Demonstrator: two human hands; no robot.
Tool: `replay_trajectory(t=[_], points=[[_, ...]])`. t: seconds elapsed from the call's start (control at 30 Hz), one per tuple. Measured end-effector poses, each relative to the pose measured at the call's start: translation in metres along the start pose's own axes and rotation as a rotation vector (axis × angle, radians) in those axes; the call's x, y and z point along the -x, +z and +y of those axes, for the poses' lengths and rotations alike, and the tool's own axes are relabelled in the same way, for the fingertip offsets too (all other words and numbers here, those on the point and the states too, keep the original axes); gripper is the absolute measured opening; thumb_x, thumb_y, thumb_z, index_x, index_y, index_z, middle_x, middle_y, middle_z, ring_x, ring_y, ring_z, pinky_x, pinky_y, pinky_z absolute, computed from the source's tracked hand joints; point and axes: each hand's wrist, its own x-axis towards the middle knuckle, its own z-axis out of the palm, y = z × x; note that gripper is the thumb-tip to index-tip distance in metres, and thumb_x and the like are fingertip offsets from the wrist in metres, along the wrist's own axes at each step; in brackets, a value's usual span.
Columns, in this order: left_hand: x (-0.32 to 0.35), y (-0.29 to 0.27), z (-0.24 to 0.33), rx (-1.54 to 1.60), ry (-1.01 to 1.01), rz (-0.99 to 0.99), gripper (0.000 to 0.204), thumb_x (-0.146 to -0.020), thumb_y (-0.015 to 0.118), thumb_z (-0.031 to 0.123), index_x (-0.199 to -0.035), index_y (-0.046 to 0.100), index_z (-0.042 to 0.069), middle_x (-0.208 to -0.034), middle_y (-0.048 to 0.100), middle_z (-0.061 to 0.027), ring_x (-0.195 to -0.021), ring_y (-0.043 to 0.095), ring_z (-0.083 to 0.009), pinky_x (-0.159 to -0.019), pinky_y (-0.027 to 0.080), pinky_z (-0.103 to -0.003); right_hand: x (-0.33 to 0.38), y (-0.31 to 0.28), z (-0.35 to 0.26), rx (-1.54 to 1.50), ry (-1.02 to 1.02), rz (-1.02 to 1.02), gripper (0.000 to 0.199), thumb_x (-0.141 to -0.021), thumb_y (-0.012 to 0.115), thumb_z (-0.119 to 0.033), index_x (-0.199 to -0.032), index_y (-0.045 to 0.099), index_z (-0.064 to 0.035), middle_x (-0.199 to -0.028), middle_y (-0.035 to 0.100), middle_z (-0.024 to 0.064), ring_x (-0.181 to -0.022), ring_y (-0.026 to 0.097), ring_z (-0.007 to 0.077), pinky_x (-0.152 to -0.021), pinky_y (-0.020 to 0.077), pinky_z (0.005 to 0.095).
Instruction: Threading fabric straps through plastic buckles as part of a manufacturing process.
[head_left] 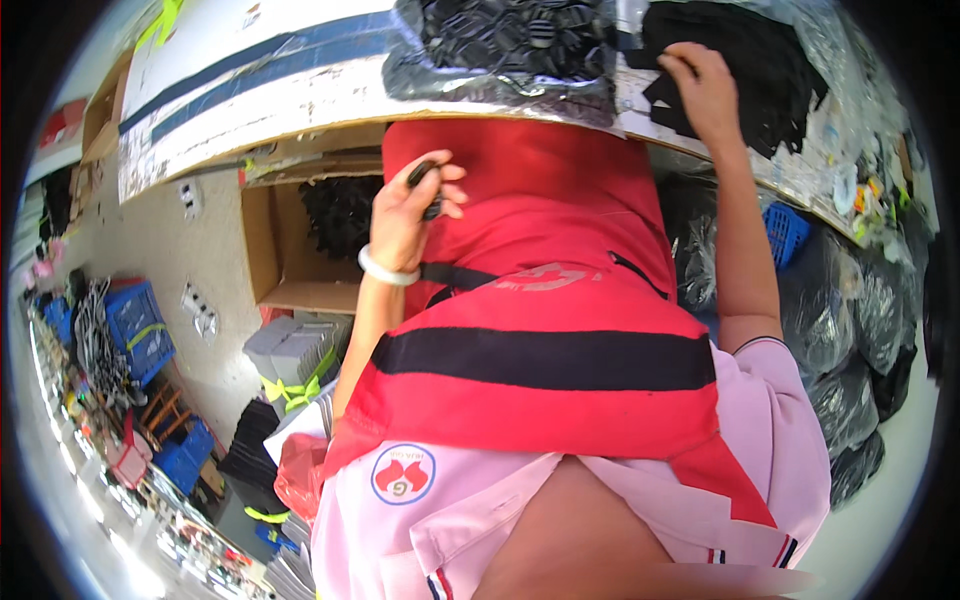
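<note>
My left hand (pixel 412 215), with a white bangle at the wrist, is held in front of my red apron and is closed on a small black part (pixel 424 172). My right hand (pixel 703 88) reaches up onto the white worktable (pixel 300 85) and rests on a pile of flat black pieces (pixel 760 70), fingers curled on them. A clear plastic bag full of small black parts (pixel 510 40) lies on the table between my two hands.
An open cardboard box (pixel 268 250) with dark parts inside stands under the table at left. Blue crates (pixel 140 325) and bundles sit on the floor at left. Black plastic bags (pixel 850 330) and a blue basket (pixel 788 232) stand at right.
</note>
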Motion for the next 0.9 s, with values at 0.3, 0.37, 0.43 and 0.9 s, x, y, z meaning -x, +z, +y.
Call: replay_trajectory(t=[0.3,0.37,0.43,0.9], points=[[-0.011,0.033,-0.001,-0.092,0.139,-0.116,0.027,-0.102,0.043,0.025,-0.102,0.052,0.000,-0.084,0.064,-0.0140,-0.060,0.062,-0.0179,-0.047,0.048,-0.025,0.026,0.014,-0.164,-0.944,0.337,-0.698,0.017,-0.092,0.062,-0.017,-0.099,0.064,-0.0014,-0.080,0.065,0.0025,-0.072,0.058,0.0044,-0.064,0.0463,0.0212],[-0.006,0.039,0.000,-0.116,0.127,-0.112,0.035,-0.104,0.038,0.030,-0.104,0.053,-0.001,-0.078,0.062,-0.0112,-0.055,0.058,-0.0147,-0.043,0.045,-0.024,0.038,0.030,-0.178,-1.190,0.518,-0.679,0.019,-0.092,0.061,-0.016,-0.101,0.064,0.0005,-0.080,0.066,0.0023,-0.071,0.056,0.0046,-0.065,0.0460,0.0210],[-0.004,0.040,-0.001,-0.134,0.129,-0.118,0.040,-0.104,0.035,0.035,-0.104,0.053,-0.001,-0.075,0.060,-0.0088,-0.053,0.055,-0.0120,-0.043,0.044,-0.023,0.038,0.036,-0.182,-1.135,0.537,-0.692,0.019,-0.093,0.060,-0.014,-0.102,0.063,0.0026,-0.081,0.066,0.0024,-0.073,0.057,0.0054,-0.068,0.0460,0.0213],[-0.001,0.036,-0.004,-0.148,0.195,0.040,0.022,-0.100,0.050,0.016,-0.101,0.062,-0.002,-0.072,0.058,-0.0020,-0.050,0.046,-0.0066,-0.045,0.036,-0.020,0.035,0.035,-0.187,-1.360,0.766,-0.813,0.021,-0.094,0.060,-0.023,-0.095,0.062,-0.0024,-0.068,0.058,0.0032,-0.045,0.051,0.0078,-0.041,0.0404,0.0196]])
